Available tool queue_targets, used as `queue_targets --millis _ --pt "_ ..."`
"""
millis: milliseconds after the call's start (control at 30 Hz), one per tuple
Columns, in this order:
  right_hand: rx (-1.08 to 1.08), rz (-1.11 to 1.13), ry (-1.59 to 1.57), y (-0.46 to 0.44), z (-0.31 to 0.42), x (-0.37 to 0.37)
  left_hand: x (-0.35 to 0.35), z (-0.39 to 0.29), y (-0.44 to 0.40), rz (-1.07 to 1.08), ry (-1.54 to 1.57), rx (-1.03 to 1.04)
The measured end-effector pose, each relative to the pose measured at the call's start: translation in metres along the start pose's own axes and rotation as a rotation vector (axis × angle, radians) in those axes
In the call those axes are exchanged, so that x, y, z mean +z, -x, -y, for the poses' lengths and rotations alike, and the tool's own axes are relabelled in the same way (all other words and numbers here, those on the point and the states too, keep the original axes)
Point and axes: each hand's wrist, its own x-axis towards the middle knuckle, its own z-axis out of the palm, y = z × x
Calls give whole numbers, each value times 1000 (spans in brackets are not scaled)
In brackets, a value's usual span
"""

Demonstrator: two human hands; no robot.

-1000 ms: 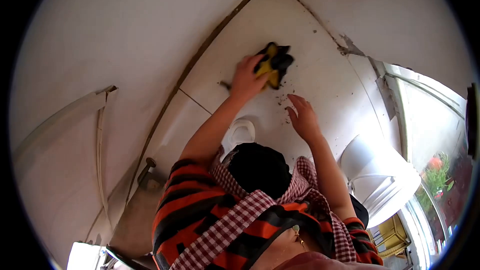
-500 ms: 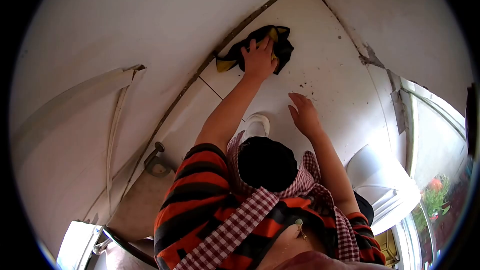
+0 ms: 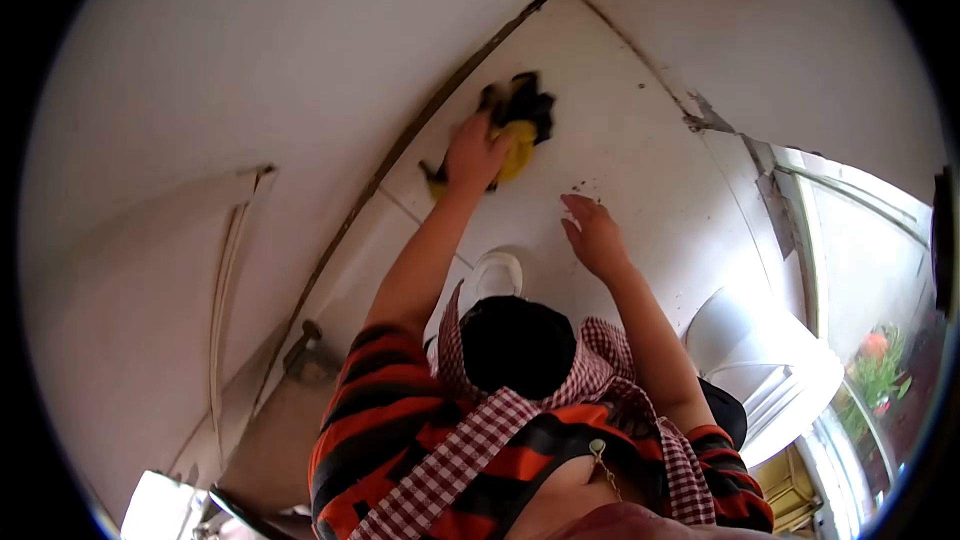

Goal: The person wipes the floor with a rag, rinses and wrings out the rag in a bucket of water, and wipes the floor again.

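My left hand [image 3: 474,152] is closed on a crumpled black and yellow cloth [image 3: 516,145] lying on the white tiled floor [image 3: 620,140]. Yellow folds show beside the thumb, and black folds stick out past the fingers; this area is slightly blurred. Part of the cloth is hidden under the hand. To the right, my right hand [image 3: 597,237] hovers over or rests on the floor, fingers stretched out and nothing in them; contact is hard to tell. Dark crumbs [image 3: 585,186] lie just beyond its fingertips.
A white bucket [image 3: 755,370] stands to the right, near a glass pane with a plant [image 3: 875,380] behind it. White walls [image 3: 250,70] meet the floor at a far corner. The tip of a white shoe [image 3: 497,273] shows below me.
My left hand has pulled the cloth back toward me and left, bunching it and exposing more yellow. The view has shifted slightly; my right hand stays outstretched near the crumbs.
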Motion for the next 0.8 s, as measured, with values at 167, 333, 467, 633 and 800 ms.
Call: queue_targets --millis 167,333,467,633,800 --pt "132 33 -67 16 -16 8 5 -12 79 115 -362 -135" --pt "202 81 -53 45 -19 8 57 -10 -12 65 -355 17" --pt "246 24 -81 53 -30 1 62 -57 -117 31 -382 34" --pt "292 -27 -69 61 -39 0 59 -97 -161 214 -365 144" --pt "315 25 -70 65 -34 -2 73 -81 -117 162 -119 479"
